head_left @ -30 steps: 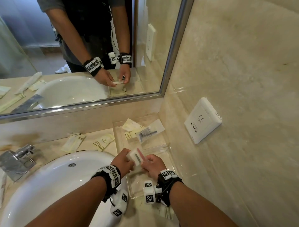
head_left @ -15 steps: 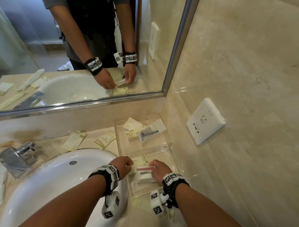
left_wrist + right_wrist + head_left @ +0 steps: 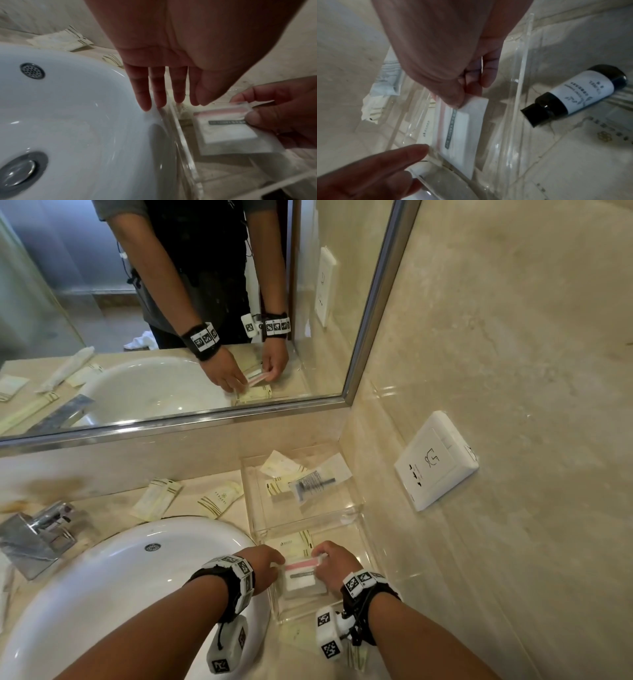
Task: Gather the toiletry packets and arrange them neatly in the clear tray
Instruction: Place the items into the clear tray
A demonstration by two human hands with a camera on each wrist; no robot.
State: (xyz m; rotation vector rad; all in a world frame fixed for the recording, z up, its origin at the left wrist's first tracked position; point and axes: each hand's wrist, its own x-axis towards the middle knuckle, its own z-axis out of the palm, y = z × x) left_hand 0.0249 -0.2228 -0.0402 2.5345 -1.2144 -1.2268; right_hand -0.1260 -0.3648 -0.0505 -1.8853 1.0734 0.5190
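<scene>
My right hand (image 3: 330,559) (image 3: 471,81) pinches a clear zip packet (image 3: 303,575) (image 3: 226,129) (image 3: 464,128) with a white pad and a pink strip, held low inside the near clear tray (image 3: 274,606) (image 3: 518,94). A cream packet (image 3: 291,544) lies flat in that tray beyond it. My left hand (image 3: 269,563) (image 3: 163,92) is open, fingers straight, at the tray's left wall beside the sink rim, holding nothing. A second clear tray (image 3: 356,508) behind holds several packets. Two cream packets (image 3: 157,498) (image 3: 221,498) lie on the counter.
The white sink (image 3: 102,594) fills the left, with a chrome faucet (image 3: 37,532) behind it. A dark bottle (image 3: 573,94) lies on the counter right of the near tray. A wall socket (image 3: 435,460) sits on the right wall, which stands close to both trays.
Both hands held the zip packet above the near tray. My right hand has lowered it into the tray, and my left hand has let go and straightened beside the tray wall.
</scene>
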